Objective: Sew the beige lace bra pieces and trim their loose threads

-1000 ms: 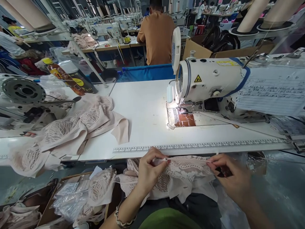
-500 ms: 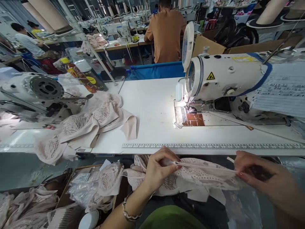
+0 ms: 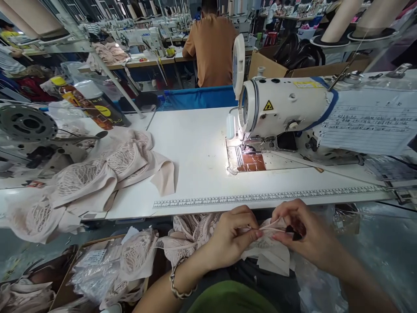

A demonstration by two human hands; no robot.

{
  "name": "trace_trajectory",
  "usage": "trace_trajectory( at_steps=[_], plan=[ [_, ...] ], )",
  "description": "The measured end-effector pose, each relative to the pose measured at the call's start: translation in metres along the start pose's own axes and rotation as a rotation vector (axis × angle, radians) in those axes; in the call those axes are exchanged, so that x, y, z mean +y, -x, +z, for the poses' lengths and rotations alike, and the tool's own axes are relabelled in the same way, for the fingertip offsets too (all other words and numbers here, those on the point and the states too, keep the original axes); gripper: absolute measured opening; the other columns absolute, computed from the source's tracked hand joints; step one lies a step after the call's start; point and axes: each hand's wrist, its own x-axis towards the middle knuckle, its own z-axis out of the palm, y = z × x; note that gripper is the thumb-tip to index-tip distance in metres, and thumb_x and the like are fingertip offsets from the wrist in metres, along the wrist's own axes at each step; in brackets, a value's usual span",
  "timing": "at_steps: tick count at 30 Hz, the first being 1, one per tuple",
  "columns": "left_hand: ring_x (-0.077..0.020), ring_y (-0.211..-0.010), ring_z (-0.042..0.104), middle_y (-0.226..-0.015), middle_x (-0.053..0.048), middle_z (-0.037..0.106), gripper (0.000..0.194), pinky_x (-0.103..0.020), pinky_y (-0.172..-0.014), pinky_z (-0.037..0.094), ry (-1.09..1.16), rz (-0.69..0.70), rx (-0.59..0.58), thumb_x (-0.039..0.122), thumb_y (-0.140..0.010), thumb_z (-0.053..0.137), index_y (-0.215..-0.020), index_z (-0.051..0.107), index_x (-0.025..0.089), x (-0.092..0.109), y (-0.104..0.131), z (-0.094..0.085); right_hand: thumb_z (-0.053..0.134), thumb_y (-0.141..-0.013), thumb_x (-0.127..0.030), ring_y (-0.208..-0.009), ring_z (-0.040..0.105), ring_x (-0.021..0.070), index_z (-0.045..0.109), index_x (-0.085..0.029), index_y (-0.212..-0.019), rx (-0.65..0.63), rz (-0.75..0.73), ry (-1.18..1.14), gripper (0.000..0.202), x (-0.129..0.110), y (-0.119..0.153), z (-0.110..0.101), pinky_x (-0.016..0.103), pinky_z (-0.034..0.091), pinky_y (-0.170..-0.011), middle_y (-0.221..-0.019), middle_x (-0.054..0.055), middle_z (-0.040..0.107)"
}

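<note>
A pale pink lace bra (image 3: pixel 195 234) lies across my lap below the table's front edge. My left hand (image 3: pixel 233 237) pinches its edge between thumb and fingers. Close beside it, my right hand (image 3: pixel 301 230) is closed on the same edge, with a short stretch of fabric between the two. A sewing machine (image 3: pixel 283 106) with its needle area lit stands beyond my hands on the white table (image 3: pixel 195 165). More pale pink lace bras (image 3: pixel 110 169) are heaped on the table's left side.
A printed ruler strip (image 3: pixel 260 198) runs along the table's front edge. A second machine (image 3: pixel 29 126), a bottle (image 3: pixel 81 102) and a spray can (image 3: pixel 104 104) stand at left. Below sits a carton (image 3: pixel 61 287) with bagged lace pieces. Ahead, a person in brown (image 3: pixel 213 50) sits facing away.
My right hand has moved left, close to my left hand, and the stretched bra edge between them is now short and bunched. The head view has turned slightly right.
</note>
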Motion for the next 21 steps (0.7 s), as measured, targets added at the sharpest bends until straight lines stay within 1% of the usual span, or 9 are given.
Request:
trace_trajectory(
  at_steps=[2,4,5,8,11,13,15,18,21],
  plan=[
    [-0.0179,-0.078,0.058,-0.082,-0.007,0.060,0.025,-0.027,-0.070,0.044,0.013,-0.013,0.012,0.030,-0.094,0.064,-0.074,0.066,0.016,-0.0003,0.0000,-0.0037,0.067,-0.092,-0.042,-0.053,0.047,0.0123,0.055,-0.026,-0.090,-0.044,0.028,-0.069,0.020,0.0069,0.0018,-0.0031,0.026,0.040,-0.048,-0.086,0.001,0.067],
    [-0.0178,-0.078,0.058,-0.081,-0.006,0.060,0.024,-0.028,-0.070,0.044,0.014,-0.022,0.012,0.029,-0.094,0.064,-0.074,0.066,0.017,0.0001,-0.0002,-0.0057,0.063,-0.095,-0.043,-0.054,0.047,0.0114,0.055,-0.024,-0.082,-0.087,0.000,-0.117,0.024,0.0093,0.0013,-0.0050,0.026,0.041,-0.049,-0.095,0.004,0.069],
    [-0.0177,-0.078,0.058,-0.081,-0.006,0.060,0.024,-0.028,-0.070,0.044,0.012,-0.022,0.014,0.029,-0.094,0.064,-0.074,0.066,0.017,0.0003,-0.0004,-0.0060,0.061,-0.096,-0.043,-0.054,0.047,0.0111,0.056,-0.024,-0.080,-0.088,-0.024,-0.134,0.026,0.0093,0.0005,-0.0057,0.026,0.041,-0.050,-0.096,0.004,0.069],
    [-0.0191,-0.082,0.061,-0.084,-0.008,0.063,0.026,-0.029,-0.075,0.047,0.036,-0.027,0.024,0.032,-0.093,0.065,-0.072,0.065,0.017,0.0002,-0.0015,-0.0051,0.057,-0.098,-0.044,-0.052,0.047,0.0105,0.060,-0.023,-0.078,-0.062,-0.051,-0.222,0.029,0.0079,-0.0023,-0.0071,0.025,0.041,-0.048,-0.091,0.004,0.068],
    [-0.0217,-0.090,0.065,-0.094,-0.011,0.069,0.031,-0.032,-0.081,0.049,0.170,-0.117,-0.003,0.039,-0.091,0.068,-0.070,0.064,0.017,-0.0013,-0.0027,-0.0032,0.057,-0.099,-0.045,-0.050,0.051,0.0103,0.063,-0.022,-0.081,-0.056,0.015,-0.342,0.030,0.0079,-0.0034,-0.0077,0.024,0.044,-0.046,-0.085,0.004,0.066],
    [-0.0207,-0.088,0.065,-0.097,-0.012,0.071,0.035,-0.030,-0.079,0.049,0.288,-0.210,-0.018,0.043,-0.089,0.071,-0.068,0.062,0.016,-0.0028,-0.0033,-0.0019,0.059,-0.098,-0.046,-0.048,0.051,0.0091,0.064,-0.021,-0.081,-0.030,0.055,-0.385,0.030,0.0084,-0.0031,-0.0072,0.024,0.045,-0.046,-0.085,0.004,0.066],
    [-0.0179,-0.081,0.063,-0.094,-0.011,0.072,0.038,-0.028,-0.073,0.047,0.373,-0.273,-0.017,0.046,-0.085,0.074,-0.067,0.060,0.016,-0.0041,-0.0037,-0.0009,0.062,-0.096,-0.045,-0.046,0.050,0.0077,0.063,-0.021,-0.078,0.005,0.071,-0.412,0.030,0.0081,-0.0024,-0.0061,0.023,0.045,-0.046,-0.088,0.004,0.066],
    [-0.0153,-0.075,0.059,-0.091,-0.009,0.070,0.041,-0.026,-0.066,0.044,0.434,-0.312,-0.020,0.048,-0.082,0.077,-0.067,0.058,0.016,-0.0052,-0.0042,-0.0001,0.064,-0.095,-0.045,-0.046,0.049,0.0068,0.059,-0.020,-0.074,0.049,0.094,-0.438,0.033,0.0054,-0.0015,-0.0037,0.023,0.044,-0.045,-0.090,0.004,0.066],
    [-0.0142,-0.072,0.056,-0.089,-0.009,0.069,0.040,-0.025,-0.064,0.042,0.467,-0.344,-0.028,0.048,-0.080,0.078,-0.068,0.057,0.016,-0.0054,-0.0048,0.0000,0.065,-0.093,-0.048,-0.045,0.045,0.0065,0.055,-0.020,-0.071,0.094,0.103,-0.451,0.037,0.0011,-0.0008,-0.0013,0.023,0.043,-0.043,-0.086,0.003,0.065]
  ],
)
